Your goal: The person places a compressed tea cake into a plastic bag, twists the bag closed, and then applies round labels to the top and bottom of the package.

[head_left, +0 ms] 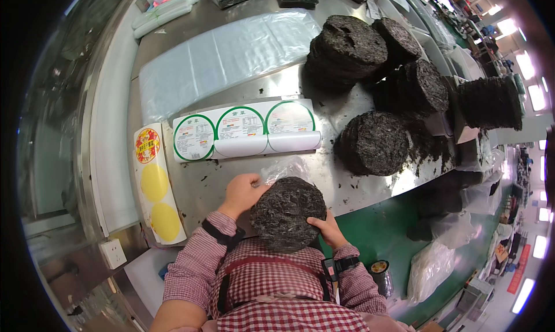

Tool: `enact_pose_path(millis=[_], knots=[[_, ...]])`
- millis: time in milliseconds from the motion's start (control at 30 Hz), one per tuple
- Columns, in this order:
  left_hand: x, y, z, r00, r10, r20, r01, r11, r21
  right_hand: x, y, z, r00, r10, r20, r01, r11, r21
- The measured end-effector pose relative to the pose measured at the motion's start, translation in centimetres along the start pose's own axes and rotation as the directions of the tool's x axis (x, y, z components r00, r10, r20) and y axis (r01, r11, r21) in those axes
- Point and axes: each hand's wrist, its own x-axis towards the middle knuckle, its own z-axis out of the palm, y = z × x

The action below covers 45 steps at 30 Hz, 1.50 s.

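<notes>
A dark, round cake of dried seaweed [287, 214] is held at the table's front edge, close to my body. My right hand [330, 230] grips its right side, thumb on top and the other fingers hidden beneath. My left hand [245, 194] is closed at the cake's upper left, pinching a crumpled clear plastic bag [284, 169] that shows just behind the cake. How far the bag reaches under the cake is hidden.
Round-label sheets [243, 130] lie beyond my hands, yellow stickers [155, 182] at left. Flat clear bags [225, 60] are stacked farther back. Several seaweed stacks [373, 144] stand at right, with loose crumbs around. A steel table [217, 202] ends above the green floor [370, 228].
</notes>
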Motion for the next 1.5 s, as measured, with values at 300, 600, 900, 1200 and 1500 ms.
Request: enact_pose_path(millis=[300, 600, 900, 1200, 1500], knots=[[0.4, 5.4, -0.2, 0.784, 0.616, -0.072, -0.572, 0.763, 0.303, -1.4, -2.6, 2.9, 0.997, -0.054, -0.057, 0.052, 0.998, -0.036], [-3.4, 0.0, -2.1, 0.964, 0.166, -0.207, -0.190, 0.977, -0.098, -1.8, -0.6, 3.6, 0.975, 0.155, -0.157, -0.071, 0.893, 0.444], [-6.3, -5.0, 3.5, 0.969, -0.106, 0.222, 0.242, 0.267, -0.933, -2.1, -2.6, 4.6, 0.963, 0.121, -0.241, 0.025, 0.850, 0.527], [-7.1, 3.0, 0.9, 0.601, 0.421, -0.679, -0.607, 0.794, -0.046, -2.9, -6.3, 6.8, 0.956, -0.017, -0.293, 0.153, 0.882, 0.446], [-7.6, 4.8, -1.0, 0.608, 0.285, -0.742, -0.558, 0.817, -0.144, -3.1, -10.4, 8.0, 0.939, -0.148, -0.311, 0.280, 0.854, 0.439]])
